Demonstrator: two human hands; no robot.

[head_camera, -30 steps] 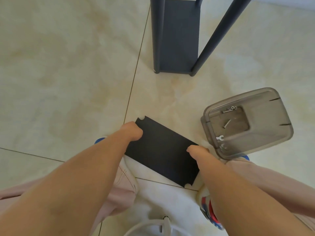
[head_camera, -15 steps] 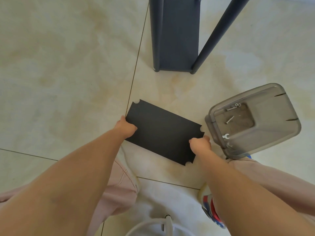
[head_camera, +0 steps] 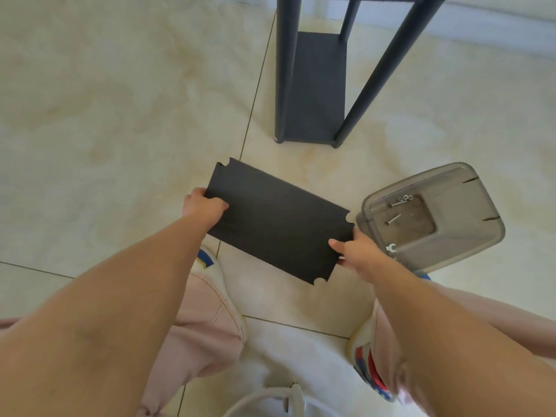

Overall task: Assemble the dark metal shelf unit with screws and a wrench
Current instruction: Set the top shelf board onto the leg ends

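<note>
shelf panel [head_camera: 278, 224] held between hands | left hand [head_camera: 204, 207] gripped left end | right hand [head_camera: 356, 252] pinched right end | above floor [head_camera: 90, 115]

The floor [head_camera: 120, 115] is made of big shiny tiles, cream with soft yellow swirls. Thin dark lines [head_camera: 255, 94] run between the tiles. One line goes up and away, and another goes across near the bottom. A pale strip of wall [head_camera: 496, 28] runs along the top right. Soft, even light falls on everything.
</note>
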